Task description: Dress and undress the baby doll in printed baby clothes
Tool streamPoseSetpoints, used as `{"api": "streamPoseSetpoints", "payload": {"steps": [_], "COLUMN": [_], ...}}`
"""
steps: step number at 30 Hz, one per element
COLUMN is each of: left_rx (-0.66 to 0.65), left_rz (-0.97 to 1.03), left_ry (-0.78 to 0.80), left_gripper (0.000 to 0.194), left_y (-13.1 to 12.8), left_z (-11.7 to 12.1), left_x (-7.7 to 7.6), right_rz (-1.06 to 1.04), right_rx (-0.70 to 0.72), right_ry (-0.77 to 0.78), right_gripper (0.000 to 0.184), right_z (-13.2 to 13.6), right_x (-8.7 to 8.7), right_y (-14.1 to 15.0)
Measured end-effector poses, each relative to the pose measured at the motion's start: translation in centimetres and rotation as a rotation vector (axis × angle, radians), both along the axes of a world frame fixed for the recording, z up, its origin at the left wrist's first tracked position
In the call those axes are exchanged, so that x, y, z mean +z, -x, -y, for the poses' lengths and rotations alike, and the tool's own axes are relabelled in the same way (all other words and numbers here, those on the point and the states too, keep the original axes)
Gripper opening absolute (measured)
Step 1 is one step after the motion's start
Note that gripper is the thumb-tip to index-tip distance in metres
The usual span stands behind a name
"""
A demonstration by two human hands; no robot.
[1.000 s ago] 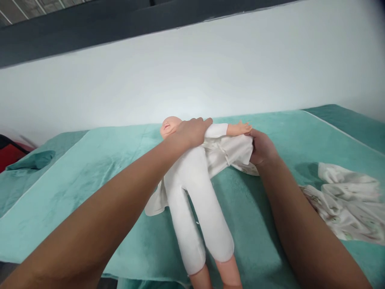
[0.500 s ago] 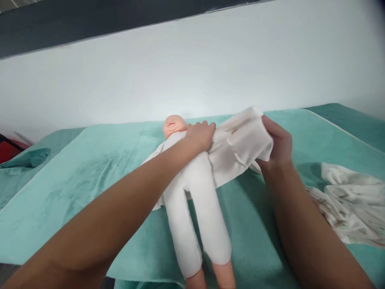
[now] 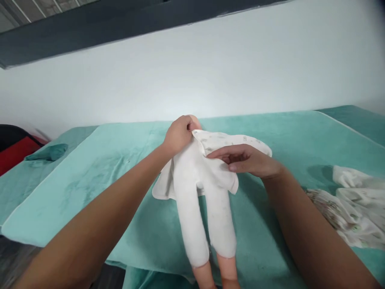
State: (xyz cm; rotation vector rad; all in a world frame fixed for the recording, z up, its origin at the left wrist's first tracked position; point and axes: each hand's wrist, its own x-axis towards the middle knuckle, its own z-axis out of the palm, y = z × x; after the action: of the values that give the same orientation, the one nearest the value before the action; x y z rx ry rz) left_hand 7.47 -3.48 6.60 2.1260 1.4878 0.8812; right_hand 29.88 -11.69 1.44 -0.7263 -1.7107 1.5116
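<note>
A baby doll (image 3: pixel 195 172) with a white cloth body lies on its back, its bare feet towards me. A white baby shirt (image 3: pixel 222 138) with a small print is spread beneath it, one front flap folded over the chest. By the doll's neck, my left hand (image 3: pixel 179 134) pinches that flap's upper corner and hides most of the head. Over the flap on the doll's right-hand side in view, my right hand (image 3: pixel 245 158) rests with fingers stretched out and thumb apart, touching the cloth. The other flap (image 3: pixel 162 184) lies flat at the doll's left.
A teal sheet (image 3: pixel 75 180) covers the bed. Crumpled white printed baby clothes (image 3: pixel 357 204) lie at the right. A white wall (image 3: pixel 180 80) rises behind the bed. Something red (image 3: pixel 19 154) stands at the far left.
The shirt flap, held out to the right before, now lies across the doll's chest. My left hand has moved up to the neck, and my right hand has come inward.
</note>
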Motion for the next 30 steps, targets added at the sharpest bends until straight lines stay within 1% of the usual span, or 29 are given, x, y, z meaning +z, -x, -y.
{"api": "streamPoseSetpoints", "payload": {"steps": [1,2,3,5,6,8,10,12,13,15,16,17,18,20,21,22,23,25,27,29,30], "left_rx": [0.06,0.109,0.148,0.225,0.239,0.203,0.134,0.129,0.165,0.25,0.26,0.233,0.16,-0.059,-0.136,-0.181,-0.193,-0.184,-0.194,-0.17,-0.141], "left_rz": [-0.025,-0.073,-0.134,-0.263,-0.324,-0.389,-0.344,-0.208,-0.115,0.087,0.171,0.228,0.236,0.114,0.044,-0.006,-0.025,0.022,0.097,0.117,0.092], "left_ry": [-0.028,-0.047,-0.046,0.025,0.067,0.143,0.201,0.247,0.256,0.248,0.249,0.255,0.278,0.339,0.343,0.339,0.33,0.312,0.274,0.187,0.142], "left_gripper": [0.011,0.011,0.01,0.013,0.016,0.02,0.019,0.018,0.017,0.017,0.016,0.015,0.013,0.011,0.011,0.012,0.013,0.014,0.014,0.014,0.014], "left_y": [1.1,2.2,3.4,5.6,6.6,7.9,8.3,8.0,7.6,6.6,6.0,5.4,4.9,4.0,3.7,3.5,3.4,3.4,3.7,4.5,5.1], "left_z": [0.5,1.0,1.6,2.9,3.5,4.5,5.0,5.1,5.1,5.2,5.4,5.7,6.2,7.4,8.1,8.8,9.5,10.6,11.4,11.9,12.0], "left_x": [-0.4,-1.0,-1.6,-2.9,-3.6,-4.6,-4.9,-4.4,-3.8,-2.0,-0.9,0.2,1.3,3.2,4.0,4.7,5.2,5.8,5.7,4.6,3.7], "right_rz": [-0.018,-0.047,-0.082,-0.122,-0.106,0.011,0.242,0.443,0.501,0.547,0.555,0.564,0.576,0.596,0.595,0.579,0.547,0.435,0.333,0.291,0.286], "right_rx": [0.014,-0.002,-0.054,-0.233,-0.338,-0.534,-0.657,-0.69,-0.681,-0.654,-0.648,-0.648,-0.645,-0.626,-0.615,-0.607,-0.609,-0.638,-0.643,-0.611,-0.59], "right_ry": [-0.014,-0.023,-0.026,-0.031,-0.038,-0.09,-0.224,-0.409,-0.496,-0.616,-0.639,-0.635,-0.605,-0.511,-0.471,-0.446,-0.436,-0.443,-0.468,-0.503,-0.509], "right_gripper": [0.043,0.039,0.035,0.028,0.026,0.026,0.024,0.022,0.021,0.019,0.018,0.018,0.019,0.022,0.023,0.024,0.024,0.021,0.018,0.015,0.015], "right_z": [0.0,0.1,0.1,0.0,-0.1,-0.3,-0.5,-0.7,-0.7,-0.8,-0.8,-0.8,-0.8,-0.8,-0.8,-0.8,-0.8,-0.8,-0.6,-0.5,-0.5], "right_x": [0.0,0.1,0.1,0.0,-0.1,-0.4,-0.8,-1.1,-1.2,-1.3,-1.3,-1.2,-1.2,-1.1,-1.0,-1.0,-1.0,-1.0,-0.9,-0.6,-0.4], "right_y": [0.1,0.4,0.7,1.6,2.1,3.0,3.7,4.2,4.3,4.4,4.3,4.2,4.1,3.9,3.9,3.9,4.0,4.2,4.6,4.9,5.0]}}
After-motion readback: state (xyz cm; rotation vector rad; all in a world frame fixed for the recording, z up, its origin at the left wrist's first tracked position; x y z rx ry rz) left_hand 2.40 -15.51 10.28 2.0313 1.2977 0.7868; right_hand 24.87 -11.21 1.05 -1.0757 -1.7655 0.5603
